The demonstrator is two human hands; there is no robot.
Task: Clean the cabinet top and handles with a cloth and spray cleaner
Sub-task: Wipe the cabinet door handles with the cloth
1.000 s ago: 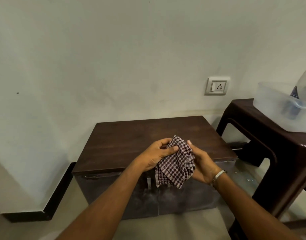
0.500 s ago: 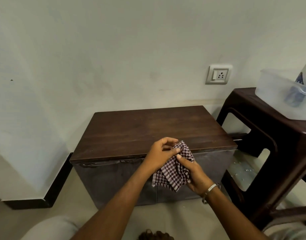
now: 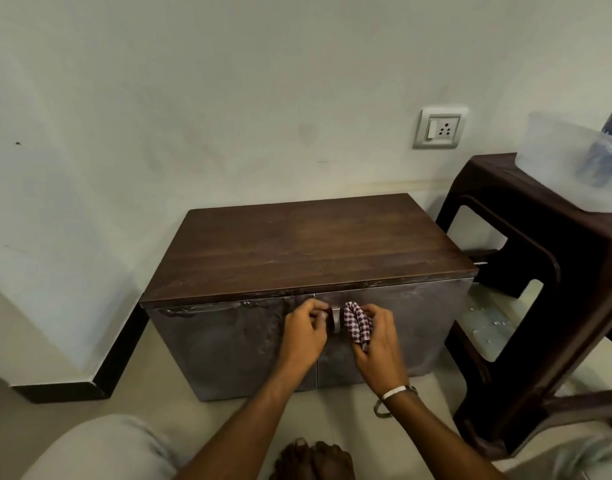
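A low cabinet with a dark wooden top [image 3: 308,244] and two grey doors stands against the wall. Two metal handles sit where the doors meet; the right one [image 3: 335,318] shows between my hands. My left hand [image 3: 306,329] has its fingers curled round the left handle, which it mostly hides. My right hand [image 3: 375,336] grips a bunched red-and-white checked cloth [image 3: 357,323] just to the right of the visible handle. No spray cleaner is plainly visible.
A dark plastic stool [image 3: 547,271] stands close on the right, carrying a translucent tub [image 3: 571,168] with a bottle in it. A wall socket [image 3: 441,128] sits above the cabinet. My knee [image 3: 100,448] and toes [image 3: 311,459] are at the bottom edge.
Both hands dropped from above the cabinet top to the door fronts. The left hand let go of the cloth and took the left handle; the right keeps the cloth. My view sank lower.
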